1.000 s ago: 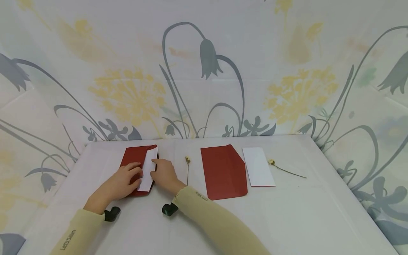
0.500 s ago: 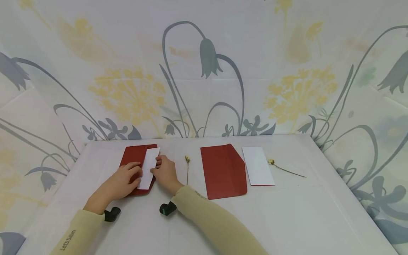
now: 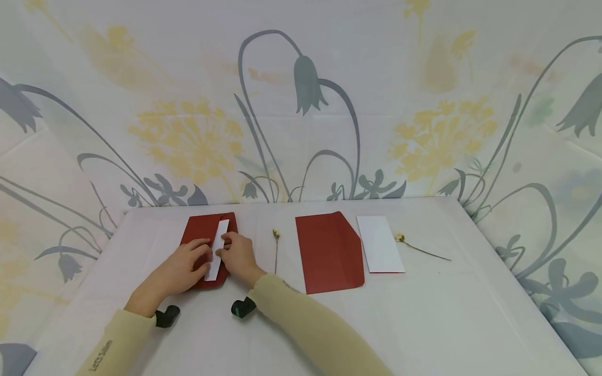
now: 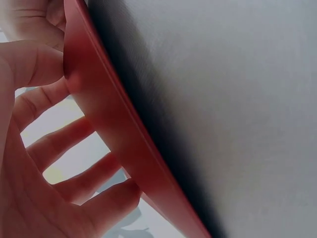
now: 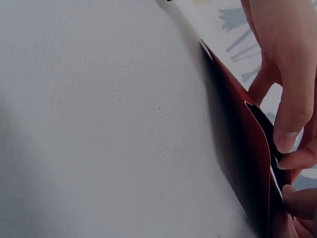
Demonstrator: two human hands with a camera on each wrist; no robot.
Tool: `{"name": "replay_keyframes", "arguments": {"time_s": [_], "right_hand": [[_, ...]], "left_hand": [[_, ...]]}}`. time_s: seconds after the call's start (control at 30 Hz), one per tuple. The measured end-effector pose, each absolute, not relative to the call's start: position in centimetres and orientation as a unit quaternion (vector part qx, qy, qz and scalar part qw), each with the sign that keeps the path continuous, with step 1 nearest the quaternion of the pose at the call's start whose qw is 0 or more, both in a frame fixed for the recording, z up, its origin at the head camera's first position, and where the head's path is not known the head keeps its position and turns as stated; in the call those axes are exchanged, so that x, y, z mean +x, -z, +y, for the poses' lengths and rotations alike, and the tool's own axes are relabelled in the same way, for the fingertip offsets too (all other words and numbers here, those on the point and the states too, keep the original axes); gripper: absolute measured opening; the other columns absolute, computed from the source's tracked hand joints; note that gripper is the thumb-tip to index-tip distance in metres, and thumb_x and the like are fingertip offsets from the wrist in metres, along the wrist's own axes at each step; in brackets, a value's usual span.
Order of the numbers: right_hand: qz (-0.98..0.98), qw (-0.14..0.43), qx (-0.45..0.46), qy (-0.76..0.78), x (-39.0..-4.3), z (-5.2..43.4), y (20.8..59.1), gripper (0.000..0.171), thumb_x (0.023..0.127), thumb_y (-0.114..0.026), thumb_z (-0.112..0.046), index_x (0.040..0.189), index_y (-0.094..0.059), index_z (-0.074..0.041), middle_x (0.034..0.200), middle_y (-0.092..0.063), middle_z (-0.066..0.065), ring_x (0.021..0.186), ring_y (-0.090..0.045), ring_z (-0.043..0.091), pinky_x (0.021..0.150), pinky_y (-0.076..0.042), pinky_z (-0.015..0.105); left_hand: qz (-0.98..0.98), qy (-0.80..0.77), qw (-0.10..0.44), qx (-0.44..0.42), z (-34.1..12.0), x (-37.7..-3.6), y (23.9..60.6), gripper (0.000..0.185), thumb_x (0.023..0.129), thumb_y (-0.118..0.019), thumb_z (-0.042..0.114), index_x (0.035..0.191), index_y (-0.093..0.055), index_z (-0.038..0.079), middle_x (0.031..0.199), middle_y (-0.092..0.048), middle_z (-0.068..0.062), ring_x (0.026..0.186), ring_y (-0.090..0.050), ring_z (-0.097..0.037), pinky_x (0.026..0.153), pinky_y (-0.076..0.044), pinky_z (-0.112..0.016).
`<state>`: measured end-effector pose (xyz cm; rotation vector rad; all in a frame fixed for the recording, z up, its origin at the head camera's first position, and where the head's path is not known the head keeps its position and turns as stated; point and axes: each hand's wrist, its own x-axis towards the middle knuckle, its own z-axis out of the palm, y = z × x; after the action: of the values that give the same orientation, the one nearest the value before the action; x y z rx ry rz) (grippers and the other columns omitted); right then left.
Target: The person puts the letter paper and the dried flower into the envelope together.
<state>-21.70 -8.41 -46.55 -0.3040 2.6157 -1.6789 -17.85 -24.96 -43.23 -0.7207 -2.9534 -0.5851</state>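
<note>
A red envelope (image 3: 201, 227) lies at the table's left, its flap side facing right. From its mouth a narrow strip of white card (image 3: 218, 255) shows, the rest hidden inside. My left hand (image 3: 181, 267) holds the envelope from the left, fingertips at the mouth's edge; the left wrist view has its thumb and fingers against the red paper (image 4: 111, 114). My right hand (image 3: 240, 258) pinches the card's outer edge between thumb and fingers. In the right wrist view, the envelope's mouth (image 5: 262, 134) gapes slightly, with my right thumb (image 5: 292, 111) beside it.
Right of my right hand lies a dried flower (image 3: 276, 243) on a thin stem. Farther right are a second red envelope (image 3: 326, 256), a white card (image 3: 380, 245) and another dried flower (image 3: 420, 248). A patterned cloth (image 3: 301, 146) hangs behind the white-covered table (image 3: 447, 318).
The white card has slid left into the envelope, so its visible strip is narrower. My right hand moved left with it. The envelope has shifted slightly right; my left hand keeps its hold.
</note>
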Motion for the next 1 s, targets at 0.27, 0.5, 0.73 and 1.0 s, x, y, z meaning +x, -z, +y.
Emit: {"name": "replay_keyframes", "arguments": {"time_s": [0.27, 0.5, 0.73, 1.0], "right_hand": [[0.805, -0.009, -0.067, 0.589, -21.9, -7.8, 47.2, 0.034, 0.086, -0.077, -0.003, 0.118, -0.065, -0.005, 0.108, -0.067, 0.004, 0.094, -0.067, 0.009, 0.075, -0.054, 0.018], [0.782, -0.010, -0.046, 0.622, -21.3, -7.2, 47.1, 0.022, 0.087, -0.074, -0.001, 0.107, -0.068, -0.008, 0.103, -0.071, -0.001, 0.096, -0.068, 0.007, 0.079, -0.053, 0.019], [0.773, 0.023, -0.096, 0.626, -21.4, -6.6, 47.5, 0.028, 0.089, -0.070, 0.000, 0.117, -0.068, -0.005, 0.111, -0.071, 0.002, 0.103, -0.067, 0.008, 0.082, -0.052, 0.018], [0.783, 0.085, -0.155, 0.596, -22.0, -6.2, 47.3, 0.040, 0.093, -0.067, -0.003, 0.133, -0.060, -0.007, 0.128, -0.065, 0.003, 0.117, -0.060, 0.007, 0.094, -0.047, 0.017]], "left_hand": [[-0.954, 0.194, 0.008, -0.227, -24.8, -18.0, 43.1, 0.015, 0.089, -0.068, 0.008, 0.097, -0.061, 0.017, 0.139, -0.049, -0.027, 0.123, -0.048, -0.051, 0.100, -0.039, -0.067], [-0.958, 0.190, 0.005, -0.216, -24.8, -17.8, 43.3, 0.014, 0.090, -0.069, 0.011, 0.097, -0.060, 0.019, 0.139, -0.049, -0.026, 0.123, -0.048, -0.050, 0.100, -0.040, -0.066], [-0.957, 0.189, 0.015, -0.221, -24.9, -17.7, 43.5, 0.014, 0.089, -0.071, 0.011, 0.097, -0.061, 0.017, 0.137, -0.051, -0.027, 0.122, -0.050, -0.050, 0.099, -0.041, -0.065], [-0.953, 0.194, 0.020, -0.231, -24.9, -17.7, 43.4, 0.016, 0.087, -0.071, 0.008, 0.097, -0.062, 0.016, 0.135, -0.052, -0.027, 0.122, -0.050, -0.049, 0.098, -0.042, -0.064]]}}
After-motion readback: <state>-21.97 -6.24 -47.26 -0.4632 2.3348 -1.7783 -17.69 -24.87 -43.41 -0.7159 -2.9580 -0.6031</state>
